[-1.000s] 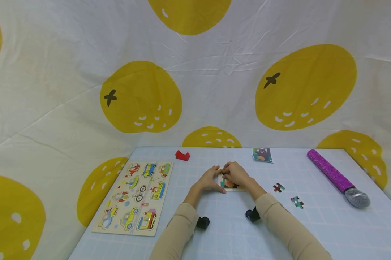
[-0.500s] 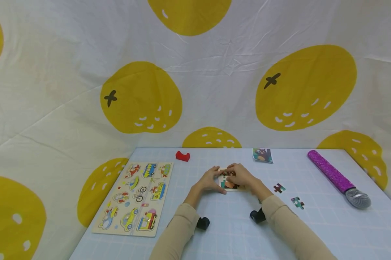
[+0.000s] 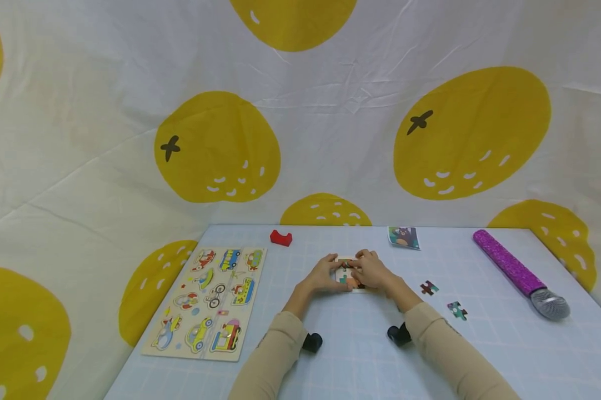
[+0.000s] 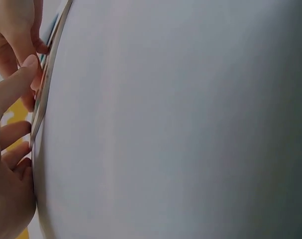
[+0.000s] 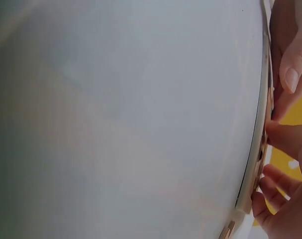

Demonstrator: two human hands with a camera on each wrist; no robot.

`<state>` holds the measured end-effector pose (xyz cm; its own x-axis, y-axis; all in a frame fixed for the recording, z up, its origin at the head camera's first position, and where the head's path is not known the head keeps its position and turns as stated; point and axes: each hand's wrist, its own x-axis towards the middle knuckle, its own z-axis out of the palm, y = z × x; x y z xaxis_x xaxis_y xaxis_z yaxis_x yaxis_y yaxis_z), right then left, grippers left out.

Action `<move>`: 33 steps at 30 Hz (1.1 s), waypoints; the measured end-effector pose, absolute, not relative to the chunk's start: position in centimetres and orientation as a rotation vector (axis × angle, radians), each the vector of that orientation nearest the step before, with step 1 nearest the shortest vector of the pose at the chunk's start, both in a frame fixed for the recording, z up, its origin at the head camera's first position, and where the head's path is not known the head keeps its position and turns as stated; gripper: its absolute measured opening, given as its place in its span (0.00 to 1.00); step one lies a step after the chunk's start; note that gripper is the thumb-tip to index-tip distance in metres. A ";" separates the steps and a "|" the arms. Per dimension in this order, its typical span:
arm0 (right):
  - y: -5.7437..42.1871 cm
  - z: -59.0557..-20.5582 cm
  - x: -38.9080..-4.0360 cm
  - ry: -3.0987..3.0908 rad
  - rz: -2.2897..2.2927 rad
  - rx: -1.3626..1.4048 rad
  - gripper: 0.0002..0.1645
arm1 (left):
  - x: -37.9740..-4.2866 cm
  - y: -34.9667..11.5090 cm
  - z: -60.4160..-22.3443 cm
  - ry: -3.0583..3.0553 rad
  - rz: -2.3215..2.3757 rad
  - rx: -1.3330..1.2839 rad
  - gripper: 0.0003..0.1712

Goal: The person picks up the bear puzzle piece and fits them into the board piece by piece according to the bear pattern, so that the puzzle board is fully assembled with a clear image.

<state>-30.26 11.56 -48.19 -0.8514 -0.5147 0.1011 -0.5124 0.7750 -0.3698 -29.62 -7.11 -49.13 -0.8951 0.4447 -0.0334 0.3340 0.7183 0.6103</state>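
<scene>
A small jigsaw puzzle board (image 3: 341,273) with a pale rim lies mid-table, its coloured pieces partly covered by both hands. My left hand (image 3: 324,275) holds the board's left side, with its thumb at the near edge and its fingertips at the far left. In the left wrist view, the left thumb (image 4: 29,62) overlaps the board. Over the board's right part, my right hand (image 3: 372,271) rests bent fingertips on the pieces. The right thumb (image 5: 275,130) touches the board's face in the right wrist view. I cannot tell whether the right hand pinches a piece.
Two loose jigsaw pieces (image 3: 429,288) lie right of the hands. A picture card (image 3: 403,238) and a red block (image 3: 281,238) stand near the back edge. At left lies a wooden vehicle puzzle (image 3: 208,303); at far right, a purple glitter microphone (image 3: 517,272).
The right hand has shifted slightly right across the board, and its fingers have changed position, leaving more of the board's top-left showing. The left hand has stayed nearly still at the left side.
</scene>
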 end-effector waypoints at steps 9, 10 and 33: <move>12.1 -48.5 -30.3 2.943 -0.719 -0.881 0.20 | -29.8 -6.8 -49.9 2.845 0.830 0.684 0.34; 12.1 -48.5 -30.3 2.943 -0.733 -0.877 0.20 | -29.9 -6.8 -49.9 2.853 0.824 0.687 0.32; 12.3 -49.5 -30.4 2.907 -0.880 -0.848 0.21 | -30.1 -6.5 -50.2 2.941 0.800 0.770 0.25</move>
